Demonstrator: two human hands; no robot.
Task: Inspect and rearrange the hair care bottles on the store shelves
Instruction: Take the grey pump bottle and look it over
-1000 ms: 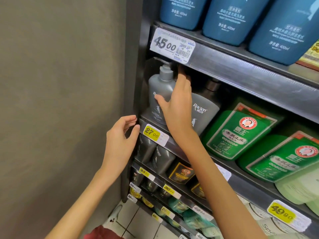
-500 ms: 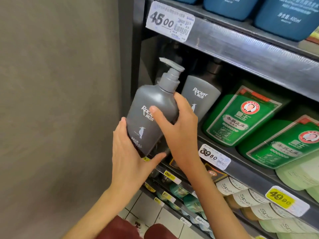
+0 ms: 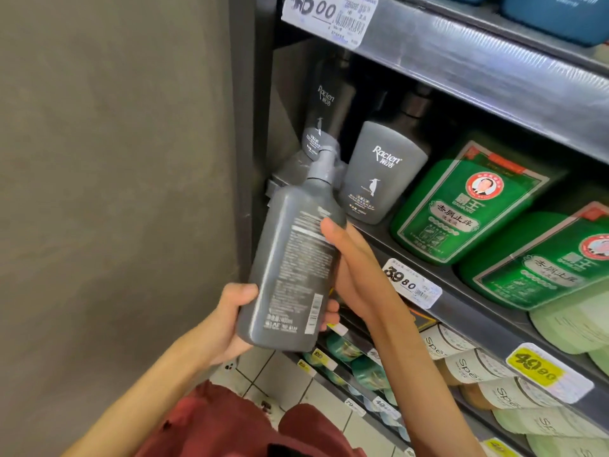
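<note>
Inspection step: the grey pump bottle (image 3: 290,268) is held in front of the shelf (image 3: 478,324), back label showing, left hand (image 3: 230,321) curled round its base, right hand (image 3: 349,272) round its side; next move likely requires reseating it upright beside the matching bottle (image 3: 382,173).

Wall (image 3: 112,166): plain grey, fills your nine o'clock side.
Floor tiles (image 3: 283,374): pale, at your six o'clock.
White price tag (image 3: 412,286): four o'clock of centre, reads 39.80.
Yellow price tag (image 3: 540,371): further out, toward five o'clock.
</note>
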